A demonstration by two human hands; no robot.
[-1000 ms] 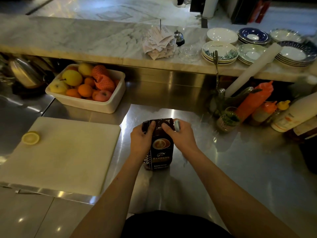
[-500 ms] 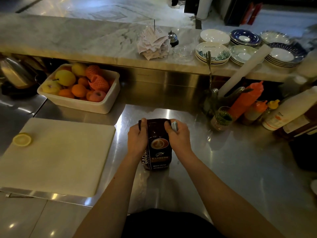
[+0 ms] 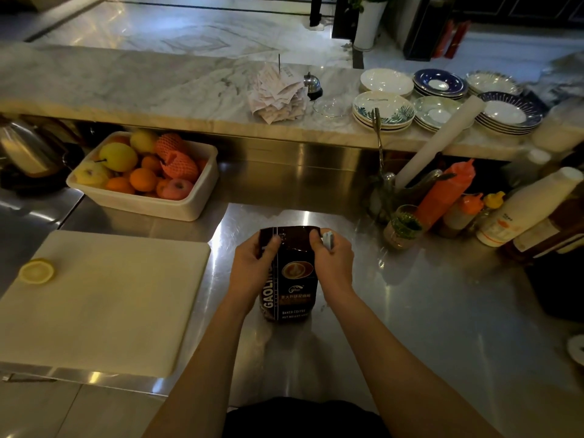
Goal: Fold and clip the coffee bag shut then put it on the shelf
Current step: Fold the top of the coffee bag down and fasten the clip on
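Observation:
A dark brown coffee bag (image 3: 292, 279) with a coffee-cup picture stands upright on the steel counter (image 3: 410, 311) in front of me. My left hand (image 3: 252, 270) grips its upper left side, thumb on the top flap. My right hand (image 3: 333, 265) pinches the top right corner of the bag. A small pale clip (image 3: 328, 240) sticks out between the fingers of that same hand. The bag's top edge is bent over toward me.
A white cutting board (image 3: 104, 298) with a lemon half (image 3: 36, 271) lies to the left. Behind it sits a white tub of fruit (image 3: 189, 203). Squeeze bottles (image 3: 445, 194) and jars crowd the right. A raised marble ledge (image 3: 126, 90) carries receipts and stacked plates (image 3: 384, 110).
The view has shifted slightly. Both hands have stayed on the bag's top, which now looks pressed flatter and folded over.

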